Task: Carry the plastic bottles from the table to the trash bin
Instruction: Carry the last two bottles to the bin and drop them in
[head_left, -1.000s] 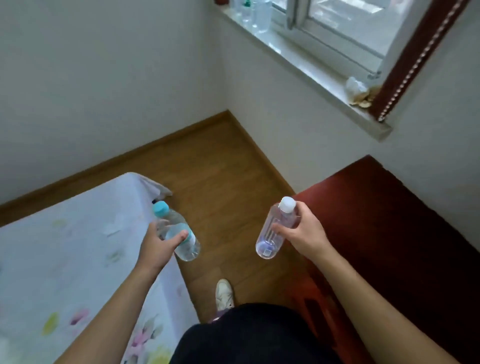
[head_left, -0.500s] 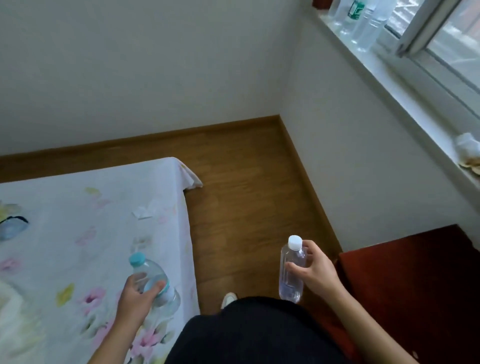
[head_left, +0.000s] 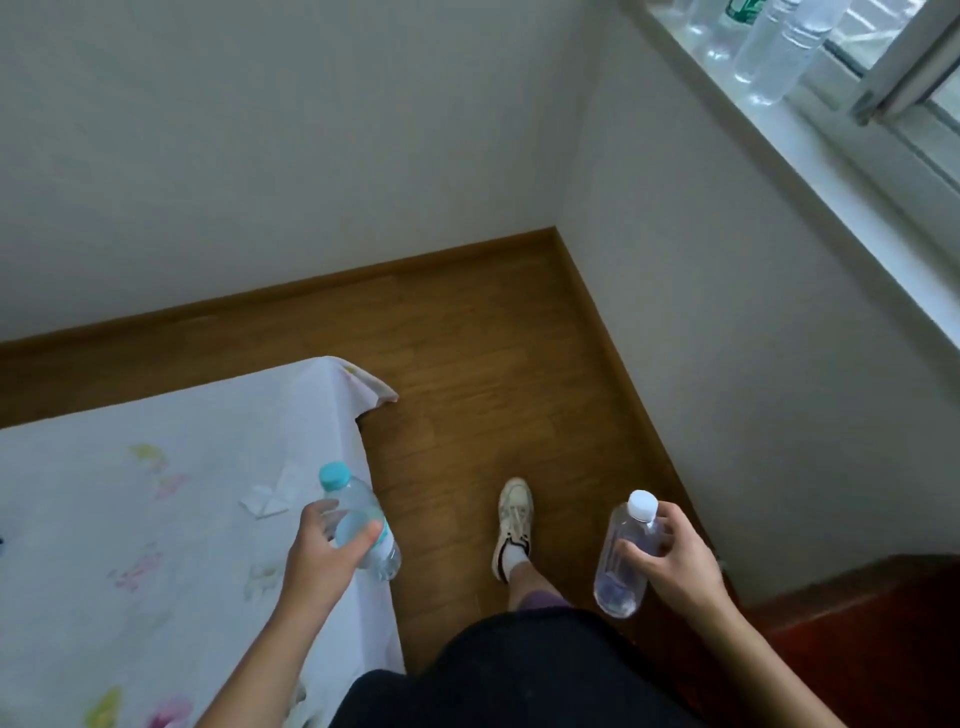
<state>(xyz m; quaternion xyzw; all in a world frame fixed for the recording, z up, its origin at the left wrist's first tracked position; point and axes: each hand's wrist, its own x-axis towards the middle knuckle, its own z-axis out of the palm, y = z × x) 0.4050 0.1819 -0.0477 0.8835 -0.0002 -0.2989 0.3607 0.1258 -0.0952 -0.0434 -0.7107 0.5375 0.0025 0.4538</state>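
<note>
Both bottles are off the worktop (head_left: 130, 545), one per grip. Carry is under way; no bin in view, so the drop-off is left to do. The left grip (head_left: 322, 561) wraps the blue-capped bottle (head_left: 358, 501), tilted, over the worktop's edge. The right grip (head_left: 670, 566) clasps the white-capped bottle (head_left: 615, 587) near its neck, body hanging below the fingers, over the floor. Both are clear, capped and look near empty.
</note>
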